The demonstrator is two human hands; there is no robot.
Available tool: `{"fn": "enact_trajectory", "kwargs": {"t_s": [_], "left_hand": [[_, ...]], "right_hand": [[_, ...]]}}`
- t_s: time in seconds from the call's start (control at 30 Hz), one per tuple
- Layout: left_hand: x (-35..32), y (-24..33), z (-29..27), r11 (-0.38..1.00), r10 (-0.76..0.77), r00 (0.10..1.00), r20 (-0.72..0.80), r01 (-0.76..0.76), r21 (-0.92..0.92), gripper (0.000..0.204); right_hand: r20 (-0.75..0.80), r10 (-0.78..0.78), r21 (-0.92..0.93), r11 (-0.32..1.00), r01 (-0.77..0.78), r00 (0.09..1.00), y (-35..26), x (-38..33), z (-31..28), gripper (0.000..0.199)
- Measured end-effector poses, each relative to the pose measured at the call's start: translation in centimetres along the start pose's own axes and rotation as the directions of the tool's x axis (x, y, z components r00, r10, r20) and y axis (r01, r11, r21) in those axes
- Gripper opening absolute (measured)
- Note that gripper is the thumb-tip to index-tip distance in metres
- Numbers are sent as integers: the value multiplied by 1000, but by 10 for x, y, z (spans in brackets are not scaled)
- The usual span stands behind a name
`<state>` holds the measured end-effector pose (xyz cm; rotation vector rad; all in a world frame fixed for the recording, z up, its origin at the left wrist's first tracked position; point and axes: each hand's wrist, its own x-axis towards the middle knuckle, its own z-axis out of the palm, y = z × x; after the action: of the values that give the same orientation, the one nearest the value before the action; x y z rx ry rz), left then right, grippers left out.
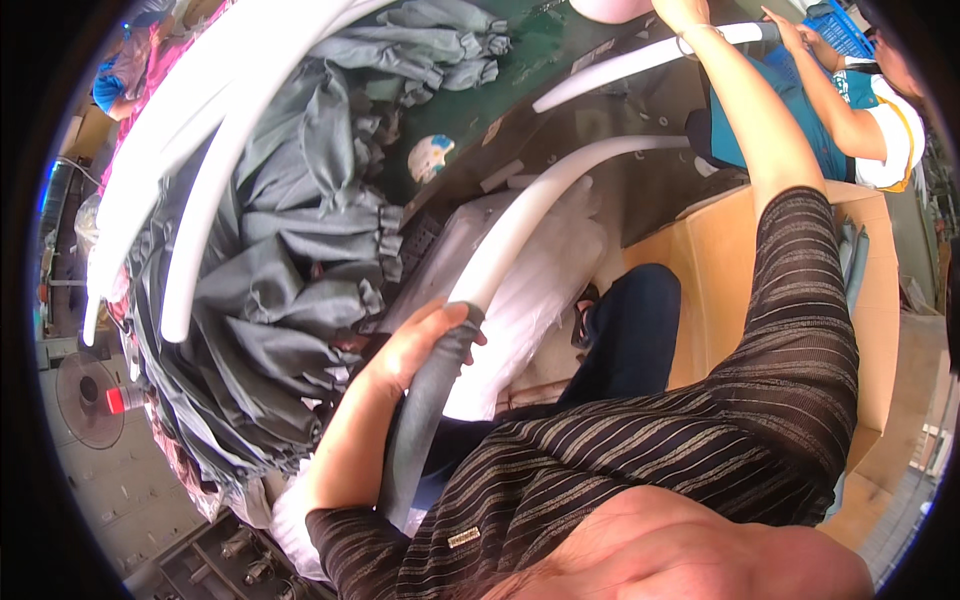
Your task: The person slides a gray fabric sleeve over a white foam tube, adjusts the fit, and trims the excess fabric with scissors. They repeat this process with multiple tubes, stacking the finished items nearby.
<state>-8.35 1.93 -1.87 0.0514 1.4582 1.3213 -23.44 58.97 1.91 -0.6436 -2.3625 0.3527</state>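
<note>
My left hand (425, 340) is closed round a grey fabric sleeve (415, 440) at the place where a white foam tube (530, 215) comes out of it. From there the tube arches up and to the right, and the sleeve hangs down along my forearm. My right arm is stretched far forward, and my right hand (684, 14) is cut off by the upper edge, so its fingers are hidden. Close to its wrist passes another white foam tube (640, 68), whose grey-covered end is near a co-worker's hands.
Gathered grey fabric pieces (300, 270) lie heaped at the left, with several long white tubes (215, 200) over them. White plastic-wrapped material (520, 290) lies in the middle. A cardboard box (875, 330) stands at my right. A co-worker (820, 110) is at the far right, a fan (90, 400) at the left.
</note>
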Motion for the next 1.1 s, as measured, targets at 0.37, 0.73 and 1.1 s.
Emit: {"fn": "enact_trajectory", "kwargs": {"t_s": [0.37,0.73,1.1], "left_hand": [[4,19,-8,978,-94,995,37,99,-186,51],[8,22,-5,967,-71,997,-27,62,-249,50],[6,12,-4,987,-68,977,-201,37,-154,53]], "right_hand": [[109,108,-221,972,-81,988,43,94,48,37],[284,-101,-193,968,160,954,32,106,39,35],[449,-384,-87,880,468,807,14,116,31,51]]}}
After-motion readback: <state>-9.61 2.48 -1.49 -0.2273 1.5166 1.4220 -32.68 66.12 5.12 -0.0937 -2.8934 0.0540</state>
